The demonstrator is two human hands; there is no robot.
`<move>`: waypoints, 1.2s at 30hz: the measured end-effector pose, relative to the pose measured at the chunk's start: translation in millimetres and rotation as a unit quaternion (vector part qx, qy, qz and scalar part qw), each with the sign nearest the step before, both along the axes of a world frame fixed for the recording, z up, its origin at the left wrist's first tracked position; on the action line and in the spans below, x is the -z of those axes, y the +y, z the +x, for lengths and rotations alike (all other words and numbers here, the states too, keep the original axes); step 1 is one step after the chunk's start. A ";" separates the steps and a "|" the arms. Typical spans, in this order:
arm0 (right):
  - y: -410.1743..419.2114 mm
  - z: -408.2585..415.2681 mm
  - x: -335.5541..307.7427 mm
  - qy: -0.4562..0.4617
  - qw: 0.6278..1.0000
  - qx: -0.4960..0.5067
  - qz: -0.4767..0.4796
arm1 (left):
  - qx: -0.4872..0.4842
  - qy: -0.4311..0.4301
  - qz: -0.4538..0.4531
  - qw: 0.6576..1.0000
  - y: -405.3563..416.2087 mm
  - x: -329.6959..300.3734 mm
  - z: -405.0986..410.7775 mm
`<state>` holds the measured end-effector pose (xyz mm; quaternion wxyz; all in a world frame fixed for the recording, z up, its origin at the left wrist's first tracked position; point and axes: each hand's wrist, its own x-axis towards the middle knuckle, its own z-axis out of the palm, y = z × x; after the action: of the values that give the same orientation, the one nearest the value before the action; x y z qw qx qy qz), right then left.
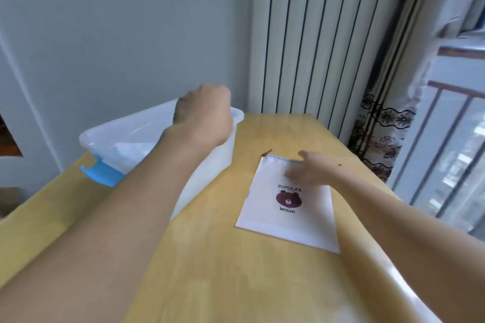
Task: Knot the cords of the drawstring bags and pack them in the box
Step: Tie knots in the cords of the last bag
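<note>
A white drawstring bag (286, 220) with a brown bear print lies flat on the wooden table (223, 270), its brown cord end (266, 152) poking out at the top left corner. My right hand (312, 169) rests on the bag's top edge with fingers spread. A translucent plastic box (210, 165) with a blue clip (102, 173) stands to the left. My left hand (203, 113) hangs over the box's far end with its fingers bent down into it; what they hold, if anything, is hidden. Something pale lies inside the box.
A white ribbed radiator (315, 34) stands behind the table's far edge. A patterned curtain (380, 134) and a window with railing are at the right. The wall is close on the left.
</note>
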<state>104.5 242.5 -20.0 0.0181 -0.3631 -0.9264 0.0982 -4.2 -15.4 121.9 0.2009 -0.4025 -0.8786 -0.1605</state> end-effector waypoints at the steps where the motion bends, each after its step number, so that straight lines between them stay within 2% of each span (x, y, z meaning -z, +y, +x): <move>1: 5.9 3.9 10.4 0.029 1.000 -0.001 -0.001 | 0.088 -0.005 0.088 0.992 11.9 7.8 10.2; 2: 8.2 7.6 15.4 0.061 0.998 -0.001 -0.004 | 0.172 -0.025 0.142 0.975 23.6 18.5 20.3; 4: 6.4 15.6 16.0 0.116 0.993 -0.015 -0.022 | 0.257 -0.099 0.145 0.950 44.0 50.9 30.7; 6: -2.7 28.7 13.9 0.162 0.980 -0.094 -0.064 | 0.245 -0.158 0.073 0.954 58.9 89.5 30.4; 8: -18.0 42.4 14.3 0.198 0.955 -0.197 -0.102 | 0.224 -0.177 0.019 0.958 63.4 128.6 26.8; 10: -30.8 48.5 9.5 0.207 0.936 -0.254 -0.127 | 0.229 -0.218 0.047 0.948 58.4 156.8 20.6; 12: -34.8 52.5 2.9 0.220 0.933 -0.256 -0.128 | 0.219 -0.276 0.114 0.929 52.5 167.5 18.8; 15: -31.0 58.1 0.1 0.227 0.942 -0.223 -0.110 | 0.194 -0.273 0.169 0.927 46.3 165.4 11.1; 19: -25.0 68.1 -4.8 0.213 0.940 -0.177 -0.201 | 0.169 -0.299 0.136 0.929 37.3 160.3 4.3; 21: -21.5 75.7 -11.2 0.218 0.932 -0.132 -0.257 | 0.130 -0.355 0.133 0.916 37.4 157.2 2.9; 22: -19.1 79.4 -13.6 0.220 0.930 -0.108 -0.273 | 0.106 -0.414 0.160 0.890 38.8 152.5 2.5; 25: -4.7 87.9 -12.9 0.222 0.936 -0.058 -0.265 | 0.065 -0.593 0.258 0.760 46.1 142.0 -0.9; 27: 5.6 89.0 -9.9 0.241 0.930 -0.032 -0.277 | 0.079 -0.632 0.299 0.710 45.8 139.8 -0.3; 30: 11.9 86.9 -7.4 0.308 0.882 -0.009 -0.357 | 0.112 -0.658 0.352 0.656 42.9 141.9 6.3; 34: 16.7 88.2 -7.2 0.342 0.822 0.007 -0.456 | 0.148 -0.705 0.434 0.540 41.8 138.7 10.8; 35: 19.2 88.5 -7.0 0.362 0.794 0.018 -0.487 | 0.151 -0.700 0.457 0.527 41.7 137.3 9.2; 36: 20.8 88.9 -6.3 0.395 0.752 0.034 -0.527 | 0.154 -0.694 0.473 0.521 42.0 137.3 7.5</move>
<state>193.4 263.3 -13.7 0.1914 -0.2750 -0.6253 0.7049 3.3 26.6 -15.4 -0.3390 -0.1383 -0.4589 -0.8096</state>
